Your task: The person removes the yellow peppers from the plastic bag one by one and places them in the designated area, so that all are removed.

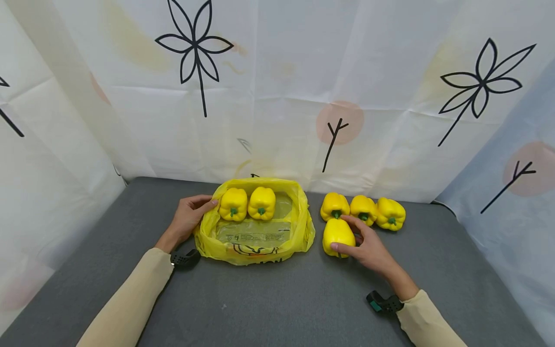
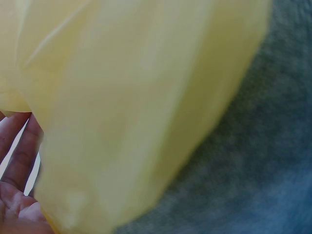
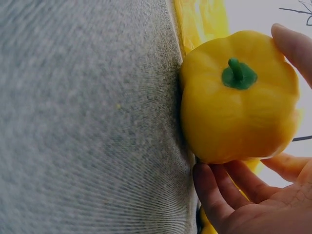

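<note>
A yellow plastic bag (image 1: 204, 243) lies with its mouth rolled wide, and two yellow bell peppers (image 1: 262, 202) rest inside near its far side. My left hand (image 1: 187, 219) pinches the bag's left rim; in the left wrist view the yellow plastic (image 2: 122, 117) covers part of the fingers (image 2: 22, 158). To the right of the bag, my right hand (image 1: 368, 246) grips a yellow bell pepper (image 1: 338, 236) between thumb and fingers. In the right wrist view, this bell pepper (image 3: 239, 112) shows its green stem and sits against the table.
Three more yellow bell peppers (image 1: 363, 210) stand in a row just behind the gripped one. Everything lies on a grey table (image 1: 277, 308). A white curtain (image 1: 277, 72) with drawn flowers hangs along the back and sides.
</note>
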The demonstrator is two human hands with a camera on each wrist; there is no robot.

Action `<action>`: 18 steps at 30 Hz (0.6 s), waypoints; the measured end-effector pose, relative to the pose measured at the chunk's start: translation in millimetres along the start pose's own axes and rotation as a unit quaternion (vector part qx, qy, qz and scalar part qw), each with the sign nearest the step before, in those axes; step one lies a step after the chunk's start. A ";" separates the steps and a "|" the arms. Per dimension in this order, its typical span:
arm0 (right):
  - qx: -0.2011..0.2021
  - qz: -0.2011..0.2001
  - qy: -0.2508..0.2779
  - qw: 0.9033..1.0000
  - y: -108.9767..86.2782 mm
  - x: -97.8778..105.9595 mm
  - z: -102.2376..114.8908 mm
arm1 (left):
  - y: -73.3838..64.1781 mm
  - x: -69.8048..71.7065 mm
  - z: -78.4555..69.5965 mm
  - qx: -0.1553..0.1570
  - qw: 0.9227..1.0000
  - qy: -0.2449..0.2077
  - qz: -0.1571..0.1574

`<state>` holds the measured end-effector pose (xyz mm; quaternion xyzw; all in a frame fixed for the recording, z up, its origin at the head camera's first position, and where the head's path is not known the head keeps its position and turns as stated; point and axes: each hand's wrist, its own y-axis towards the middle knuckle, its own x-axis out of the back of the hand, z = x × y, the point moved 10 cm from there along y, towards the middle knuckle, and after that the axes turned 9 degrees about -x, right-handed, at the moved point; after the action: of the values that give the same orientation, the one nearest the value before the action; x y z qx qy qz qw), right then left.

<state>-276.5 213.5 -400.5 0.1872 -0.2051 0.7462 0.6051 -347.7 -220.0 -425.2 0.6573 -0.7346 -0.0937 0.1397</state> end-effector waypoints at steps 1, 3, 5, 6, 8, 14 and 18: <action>-0.002 -0.001 0.000 1.000 0.1 0.1 -0.2 | 0.3 0.2 0.1 0.000 1.000 0.000 0.000; -0.004 -0.001 0.000 1.000 0.2 0.2 -0.4 | 0.9 0.5 0.5 -0.001 1.000 0.001 0.000; -0.006 -0.001 0.001 1.000 0.2 0.2 -0.4 | 1.4 0.8 1.1 -0.001 1.000 0.002 -0.001; -0.007 -0.001 0.000 1.000 0.1 0.2 -0.4 | 1.6 0.9 1.3 -0.001 1.000 0.003 0.000; -0.009 0.000 0.000 1.000 0.0 0.0 -0.5 | 1.7 1.1 1.7 -0.001 1.000 0.004 -0.001; -0.012 0.003 -0.001 1.000 -0.7 -0.4 -0.5 | 1.1 1.1 1.7 0.003 1.000 0.007 -0.002; -0.009 0.003 -0.006 1.000 -0.9 -1.0 0.2 | 0.8 1.0 1.2 0.004 1.000 0.005 -0.003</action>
<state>-275.4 212.7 -400.8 0.1855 -0.2156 0.7454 0.6029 -349.0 -220.9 -426.0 0.6602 -0.7325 -0.0876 0.1406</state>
